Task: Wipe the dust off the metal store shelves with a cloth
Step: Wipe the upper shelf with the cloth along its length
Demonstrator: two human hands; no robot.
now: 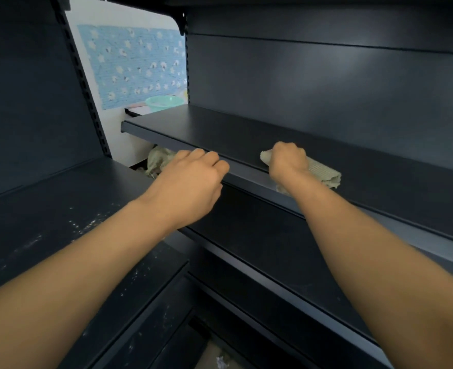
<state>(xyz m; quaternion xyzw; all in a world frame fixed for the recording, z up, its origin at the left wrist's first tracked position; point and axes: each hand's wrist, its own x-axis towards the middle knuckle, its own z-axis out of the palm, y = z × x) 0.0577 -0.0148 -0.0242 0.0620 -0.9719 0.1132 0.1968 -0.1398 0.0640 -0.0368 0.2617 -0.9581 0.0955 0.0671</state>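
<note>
On one shelf (358,158), right hand (288,162) grips one cloth (324,173); left hand (190,182), grip curled empty, touches its edge.

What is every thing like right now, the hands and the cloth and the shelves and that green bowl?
middle shelf: no dust showing.
cloth: bunched at the middle shelf's front edge.
right hand: grips the cloth.
left hand: fingers curled at the same edge.
lower left shelf: speckled with white dust.
green bowl: upright, behind the shelves.
</note>
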